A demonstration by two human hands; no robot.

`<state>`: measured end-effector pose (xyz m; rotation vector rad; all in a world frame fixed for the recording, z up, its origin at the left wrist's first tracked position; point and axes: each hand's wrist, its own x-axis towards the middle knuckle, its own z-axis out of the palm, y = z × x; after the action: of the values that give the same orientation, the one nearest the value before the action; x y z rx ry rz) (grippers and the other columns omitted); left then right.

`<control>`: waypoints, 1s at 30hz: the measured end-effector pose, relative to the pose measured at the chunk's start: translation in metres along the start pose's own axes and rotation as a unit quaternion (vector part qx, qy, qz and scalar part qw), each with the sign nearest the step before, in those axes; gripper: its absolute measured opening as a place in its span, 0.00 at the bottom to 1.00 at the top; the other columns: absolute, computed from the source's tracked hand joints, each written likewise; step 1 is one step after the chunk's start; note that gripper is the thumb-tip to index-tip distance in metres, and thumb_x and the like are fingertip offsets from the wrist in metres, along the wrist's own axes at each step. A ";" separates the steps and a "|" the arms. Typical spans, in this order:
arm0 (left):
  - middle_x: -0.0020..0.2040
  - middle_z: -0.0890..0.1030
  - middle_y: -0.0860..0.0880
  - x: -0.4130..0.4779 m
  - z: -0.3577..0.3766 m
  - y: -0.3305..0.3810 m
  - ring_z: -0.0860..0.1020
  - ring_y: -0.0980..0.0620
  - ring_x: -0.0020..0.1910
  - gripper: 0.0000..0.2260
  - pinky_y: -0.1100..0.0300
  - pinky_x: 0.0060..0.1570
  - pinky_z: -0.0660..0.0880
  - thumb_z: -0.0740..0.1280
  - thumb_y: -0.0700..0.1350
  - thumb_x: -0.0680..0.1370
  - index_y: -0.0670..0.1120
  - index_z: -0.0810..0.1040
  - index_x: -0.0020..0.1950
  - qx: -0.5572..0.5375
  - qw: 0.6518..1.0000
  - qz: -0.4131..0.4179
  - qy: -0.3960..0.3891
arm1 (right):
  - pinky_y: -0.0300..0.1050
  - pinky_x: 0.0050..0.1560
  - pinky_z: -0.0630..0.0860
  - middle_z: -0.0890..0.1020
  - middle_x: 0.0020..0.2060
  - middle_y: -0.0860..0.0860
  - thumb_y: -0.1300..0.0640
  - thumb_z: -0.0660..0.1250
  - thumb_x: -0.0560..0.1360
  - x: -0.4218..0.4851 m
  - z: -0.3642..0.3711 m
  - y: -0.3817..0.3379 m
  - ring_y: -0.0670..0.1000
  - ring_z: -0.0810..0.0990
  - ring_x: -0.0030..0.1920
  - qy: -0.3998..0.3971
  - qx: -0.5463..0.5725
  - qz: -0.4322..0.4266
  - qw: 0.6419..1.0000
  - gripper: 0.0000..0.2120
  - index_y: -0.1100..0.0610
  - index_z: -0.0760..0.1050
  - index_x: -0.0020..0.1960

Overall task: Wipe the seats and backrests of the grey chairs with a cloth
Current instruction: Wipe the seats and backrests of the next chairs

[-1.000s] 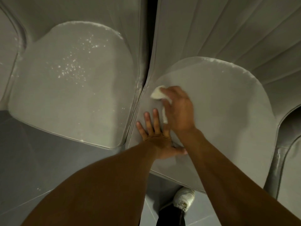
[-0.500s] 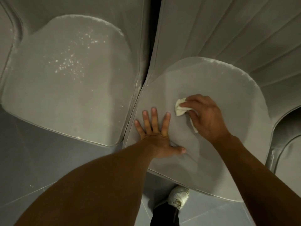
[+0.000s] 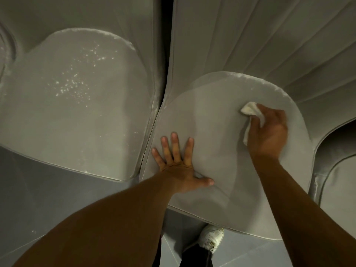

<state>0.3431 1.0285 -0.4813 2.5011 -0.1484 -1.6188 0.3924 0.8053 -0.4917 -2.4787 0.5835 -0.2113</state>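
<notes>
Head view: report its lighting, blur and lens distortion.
Head view: dim, flat greyish light, no hard glare; wide-angle lens bends the ribbed grey backrest and seat edges into curves; the right hand gripping the crumpled white cloth is slightly motion-blurred; the left hand, flat on the smooth grey seat, is sharp; white specks on the neighbouring seat show crisply.

**Two seats, side by side**

We list the left seat [image 3: 77,122] and the right seat [image 3: 212,116] just beside each other, with the left backrest [image 3: 86,14] and the right backrest [image 3: 250,35] behind them.

- **On the left seat:** specks [image 3: 75,83] lie at its middle.
- **On the right seat:** our left hand [image 3: 179,166] lies flat near the front left corner. Our right hand [image 3: 267,133] is near the right edge and holds the cloth [image 3: 249,109] against the seat.
- **On the floor [image 3: 38,199]:** our shoe [image 3: 211,238] stands before the right seat's front edge.
</notes>
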 end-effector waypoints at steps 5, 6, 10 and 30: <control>0.60 0.08 0.42 -0.001 -0.001 0.001 0.10 0.36 0.58 0.61 0.30 0.61 0.19 0.62 0.81 0.65 0.57 0.12 0.63 0.001 1.000 0.001 -0.004 | 0.37 0.57 0.67 0.79 0.56 0.56 0.57 0.66 0.76 0.012 0.029 -0.036 0.56 0.78 0.55 0.042 0.052 0.071 0.995 0.14 0.55 0.79 0.62; 0.60 0.08 0.42 -0.001 -0.001 0.001 0.10 0.36 0.58 0.61 0.29 0.61 0.19 0.62 0.81 0.65 0.57 0.11 0.62 0.001 1.000 0.001 -0.004 | 0.39 0.58 0.69 0.79 0.56 0.57 0.57 0.66 0.76 0.016 0.039 -0.049 0.57 0.79 0.55 0.040 0.062 0.059 0.996 0.14 0.56 0.79 0.61; 0.60 0.09 0.41 0.001 -0.001 0.003 0.09 0.36 0.57 0.62 0.28 0.62 0.21 0.61 0.82 0.64 0.57 0.08 0.58 0.007 1.000 -0.013 -0.002 | 0.53 0.58 0.75 0.80 0.57 0.57 0.62 0.66 0.75 0.015 0.076 -0.097 0.60 0.79 0.54 -0.058 0.036 -0.098 0.993 0.17 0.55 0.80 0.63; 0.61 0.09 0.41 0.006 0.001 0.002 0.10 0.35 0.59 0.62 0.27 0.62 0.22 0.60 0.82 0.64 0.56 0.09 0.61 0.009 1.000 -0.022 -0.007 | 0.52 0.61 0.75 0.80 0.59 0.54 0.63 0.66 0.76 0.018 0.084 -0.110 0.58 0.79 0.55 -0.056 0.044 -0.076 0.995 0.18 0.55 0.79 0.64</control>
<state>0.3445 1.0250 -0.4864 2.5235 -0.1106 -1.6605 0.4711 0.9202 -0.4972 -2.4325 0.3312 -0.1518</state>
